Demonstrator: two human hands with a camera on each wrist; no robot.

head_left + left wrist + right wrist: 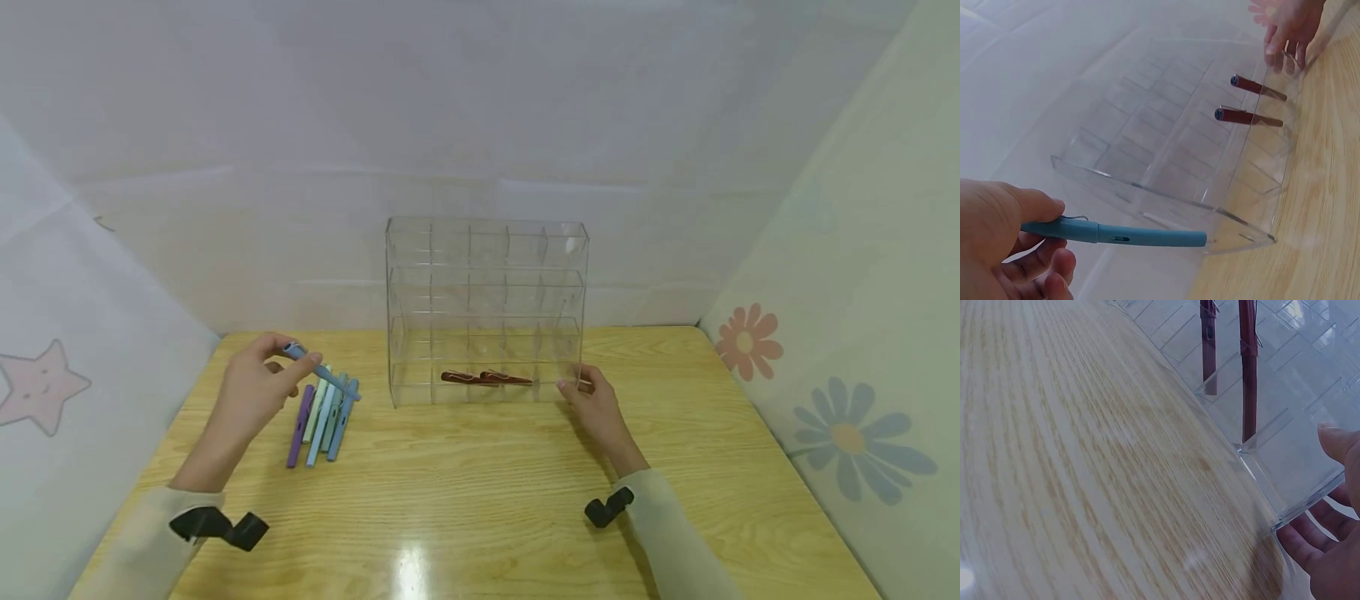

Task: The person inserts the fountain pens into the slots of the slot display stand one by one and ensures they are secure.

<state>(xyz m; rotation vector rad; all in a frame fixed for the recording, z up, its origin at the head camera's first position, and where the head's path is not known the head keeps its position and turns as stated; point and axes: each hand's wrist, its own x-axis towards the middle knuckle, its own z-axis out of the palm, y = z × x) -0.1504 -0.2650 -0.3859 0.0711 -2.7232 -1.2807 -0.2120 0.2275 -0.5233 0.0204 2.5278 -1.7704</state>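
Blue pen (1129, 235) in the air, held near its capped end by the left hand (258, 383), whose grip pinches it between thumb and fingers, above a loose cluster of pens (320, 425) on the wood-grain worktop (450, 508). The pen's bare end slants toward a clear compartment rack (487, 287), which stands just to the right, apart from it in the head view. At the rack's lower right corner, the right hand (602, 412) has its grip closed around the edge, thumb at the front and fingers around the outside, apparently to steady it. Two dark red pens (1235, 115) lie side by side in the bottom row, caps toward the left end; exactly which compartments they span is hard to tell through the plastic. The step in hand looks to be carrying a single pen from the cluster to the rack. The next move seems to call for a reach to the right, the pen lined up with a bottom-row compartment, and release only once it is supported, while the right grip holds the rack firm.
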